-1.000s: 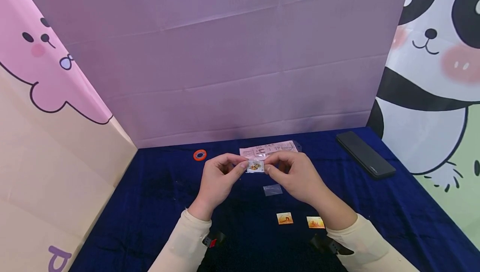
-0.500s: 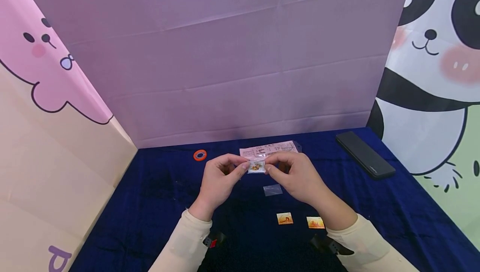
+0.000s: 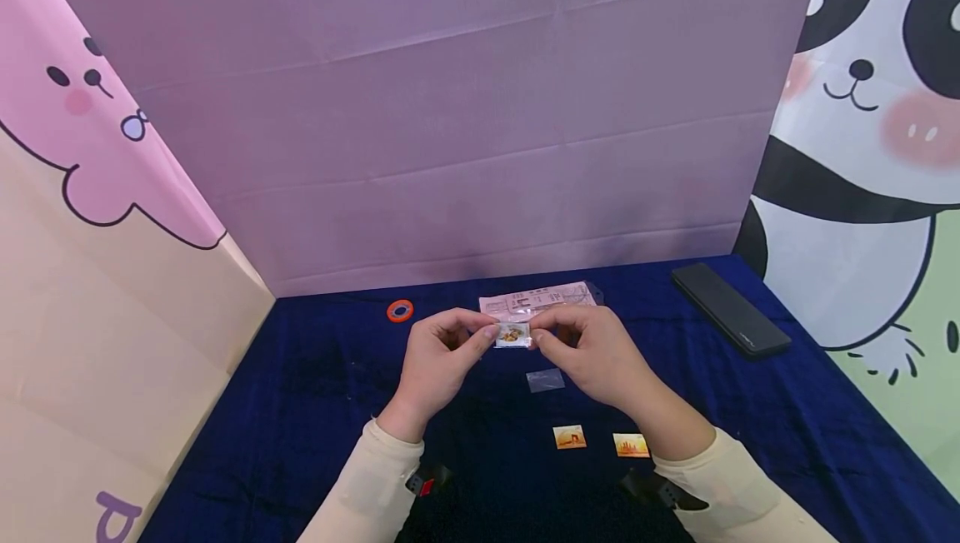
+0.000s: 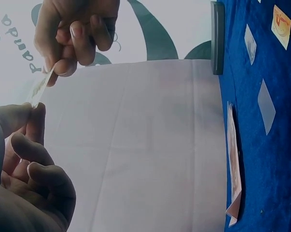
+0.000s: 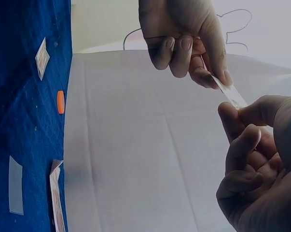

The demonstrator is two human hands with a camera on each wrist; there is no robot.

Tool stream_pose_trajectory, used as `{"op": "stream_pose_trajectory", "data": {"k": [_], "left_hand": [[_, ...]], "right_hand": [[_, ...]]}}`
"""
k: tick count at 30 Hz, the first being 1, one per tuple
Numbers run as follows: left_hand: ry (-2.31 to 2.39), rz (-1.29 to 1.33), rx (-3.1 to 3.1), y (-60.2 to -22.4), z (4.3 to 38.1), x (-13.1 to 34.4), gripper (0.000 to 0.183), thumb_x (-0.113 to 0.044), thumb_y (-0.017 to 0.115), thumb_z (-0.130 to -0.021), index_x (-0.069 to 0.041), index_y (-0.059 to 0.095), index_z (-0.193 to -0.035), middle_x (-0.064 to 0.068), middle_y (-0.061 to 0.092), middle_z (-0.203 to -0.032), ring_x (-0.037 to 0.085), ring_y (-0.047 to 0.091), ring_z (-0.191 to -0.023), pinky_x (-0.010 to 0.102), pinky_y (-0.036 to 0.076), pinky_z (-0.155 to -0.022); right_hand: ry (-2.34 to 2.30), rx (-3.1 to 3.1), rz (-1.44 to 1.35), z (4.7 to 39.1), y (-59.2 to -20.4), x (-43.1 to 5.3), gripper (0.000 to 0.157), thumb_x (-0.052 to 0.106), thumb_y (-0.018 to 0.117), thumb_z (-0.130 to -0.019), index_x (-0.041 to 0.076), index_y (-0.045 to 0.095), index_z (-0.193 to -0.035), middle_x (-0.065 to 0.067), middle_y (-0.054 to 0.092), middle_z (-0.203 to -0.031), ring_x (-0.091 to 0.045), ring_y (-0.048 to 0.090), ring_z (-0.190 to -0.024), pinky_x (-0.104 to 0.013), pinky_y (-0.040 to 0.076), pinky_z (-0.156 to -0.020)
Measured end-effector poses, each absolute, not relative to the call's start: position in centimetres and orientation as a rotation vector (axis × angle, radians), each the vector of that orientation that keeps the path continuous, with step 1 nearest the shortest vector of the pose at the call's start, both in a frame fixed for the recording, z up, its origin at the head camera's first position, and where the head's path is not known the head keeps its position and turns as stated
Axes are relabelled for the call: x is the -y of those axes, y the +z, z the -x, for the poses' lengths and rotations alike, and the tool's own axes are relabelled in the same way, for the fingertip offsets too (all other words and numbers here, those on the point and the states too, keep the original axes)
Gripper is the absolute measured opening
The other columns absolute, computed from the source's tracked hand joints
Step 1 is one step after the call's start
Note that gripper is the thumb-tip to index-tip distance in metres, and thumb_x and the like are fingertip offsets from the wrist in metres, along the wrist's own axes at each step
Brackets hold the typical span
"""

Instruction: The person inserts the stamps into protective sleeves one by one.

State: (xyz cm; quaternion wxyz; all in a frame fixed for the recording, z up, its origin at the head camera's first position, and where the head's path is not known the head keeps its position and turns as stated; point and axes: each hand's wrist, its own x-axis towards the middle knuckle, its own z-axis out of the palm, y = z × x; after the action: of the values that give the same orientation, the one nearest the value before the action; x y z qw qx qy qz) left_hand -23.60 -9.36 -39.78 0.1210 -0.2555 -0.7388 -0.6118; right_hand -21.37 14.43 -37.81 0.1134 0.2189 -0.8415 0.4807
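Observation:
Between my two hands, above the table, is a small stamp-like picture card (image 3: 513, 334) with a clear, shiny edge, perhaps a plastic sleeve. My left hand (image 3: 441, 364) pinches its left side between thumb and forefinger. The opposite side is pinched by the thumb and forefinger of my right hand (image 3: 596, 351). In the left wrist view the card (image 4: 39, 89) appears nearly edge-on, and the right wrist view also shows the card (image 5: 229, 92) thin and slanted between the fingertips. The other fingers of both hands are curled in.
A pink printed slip (image 3: 536, 298) in clear plastic lies behind the hands. Nearer are a clear plastic sleeve (image 3: 545, 381) and two orange picture cards, one (image 3: 569, 437) beside the other (image 3: 631, 445). An orange ring-shaped roll (image 3: 400, 311) lies left, a dark flat case (image 3: 731, 310) right.
The card has shifted very slightly to the right between my fingertips. Both hands stay almost still, and the things on the table have not moved.

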Motion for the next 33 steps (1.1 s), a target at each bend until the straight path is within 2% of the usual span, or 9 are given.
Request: {"op": "stream_pose_trajectory", "data": {"k": [5,24,33], "left_hand": [[-1.777,0.751,2.166,-39.8,23.64,9.36,0.008,-0.015,0.077,-0.098,-0.012,0.081,-0.104,0.004,0.064,-0.077,0.016,0.045,-0.058,0.025,0.036,-0.052],[-1.8,0.775,2.151,-39.77,23.64,9.35,0.008,-0.017,0.078,-0.097,-0.016,0.081,-0.104,0.001,0.065,-0.077,0.018,0.045,-0.057,0.026,0.037,-0.051],[-1.812,0.797,2.123,-39.68,23.46,9.33,0.008,-0.012,0.077,-0.097,-0.011,0.08,-0.104,0.004,0.064,-0.076,0.017,0.044,-0.056,0.026,0.036,-0.051]], "right_hand": [[1.383,2.469,-0.631,21.36,-37.77,-14.47,0.011,0.009,0.071,-0.1,0.015,0.08,-0.104,0.003,0.064,-0.081,-0.016,0.053,-0.062,-0.027,0.044,-0.053],[1.374,2.473,-0.585,21.19,-37.59,-14.45,0.01,0.013,0.074,-0.099,0.015,0.081,-0.105,0.002,0.061,-0.078,-0.018,0.052,-0.063,-0.028,0.043,-0.054],[1.377,2.478,-0.584,21.15,-37.54,-14.31,0.007,0.016,0.074,-0.099,0.017,0.08,-0.102,0.003,0.06,-0.078,-0.018,0.052,-0.062,-0.028,0.042,-0.054]]}}
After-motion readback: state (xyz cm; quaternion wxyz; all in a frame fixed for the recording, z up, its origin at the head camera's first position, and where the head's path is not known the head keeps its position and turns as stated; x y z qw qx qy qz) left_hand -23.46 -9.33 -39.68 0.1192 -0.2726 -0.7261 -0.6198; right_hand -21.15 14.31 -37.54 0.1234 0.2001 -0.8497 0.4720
